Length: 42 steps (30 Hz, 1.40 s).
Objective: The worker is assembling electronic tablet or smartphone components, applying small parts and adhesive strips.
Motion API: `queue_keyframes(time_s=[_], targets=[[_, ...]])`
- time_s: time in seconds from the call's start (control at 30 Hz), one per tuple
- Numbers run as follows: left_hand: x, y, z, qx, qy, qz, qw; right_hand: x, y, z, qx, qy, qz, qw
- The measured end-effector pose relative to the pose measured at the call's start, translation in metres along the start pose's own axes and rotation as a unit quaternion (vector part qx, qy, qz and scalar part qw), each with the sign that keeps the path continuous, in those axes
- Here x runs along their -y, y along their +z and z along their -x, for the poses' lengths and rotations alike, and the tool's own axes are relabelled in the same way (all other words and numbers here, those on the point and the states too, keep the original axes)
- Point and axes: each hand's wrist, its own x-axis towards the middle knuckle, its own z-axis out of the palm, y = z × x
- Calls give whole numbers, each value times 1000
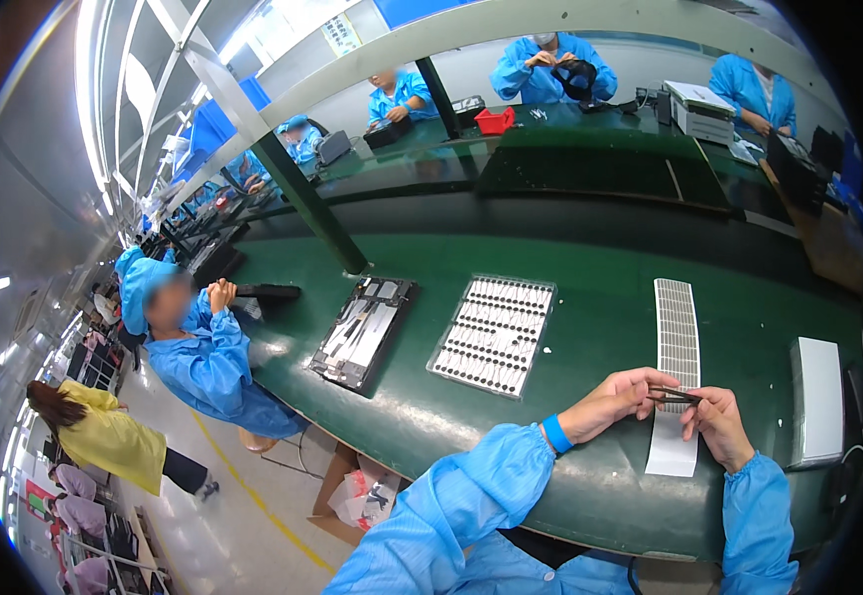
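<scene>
Tweezers (pixel 674 396) pinched between left hand (pixel 618 399) and right hand (pixel 717 424), above white sticker strip (pixel 677 347) on green counter (pixel 600 327), dotted tray (pixel 494 333) nearby

green table (pixel 590 297), blue sleeves (pixel 481 486), white strip (pixel 677 337)

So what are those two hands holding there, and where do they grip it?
A pair of dark tweezers, held over the long white strip: the left hand pinches one end, the right hand the other.

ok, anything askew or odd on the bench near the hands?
Nothing much. The left hand and right hand hold dark tweezers over a sticker strip, whose blank end overhangs the bench edge. The parts tray lies flat.
</scene>
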Motion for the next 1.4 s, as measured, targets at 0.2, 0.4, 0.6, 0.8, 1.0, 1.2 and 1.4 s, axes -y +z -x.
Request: queue_keyframes(time_s=[0.2,0.4,0.6,0.8,1.0,1.2,1.4], targets=[[7,-9,1,-71,25,-37,996,-3,-4,-2,25,2,44,999],[6,-9,0,-57,28,-45,997,-6,0,-1,-18,-15,60,998],[2,-3,0,-57,3,-64,996,-6,-7,-2,-46,-16,9,999],[7,-4,-3,-73,17,-68,995,2,-1,-3,-40,-5,-115,993],[7,-10,-2,-62,-1,-56,997,-1,1,-3,-73,11,-82,994],[5,-8,0,-60,-1,-35,998,-2,2,-4,-22,0,13,1000],[5,-6,-1,-40,15,-63,997,-1,1,-2,11,-7,2,1000]])
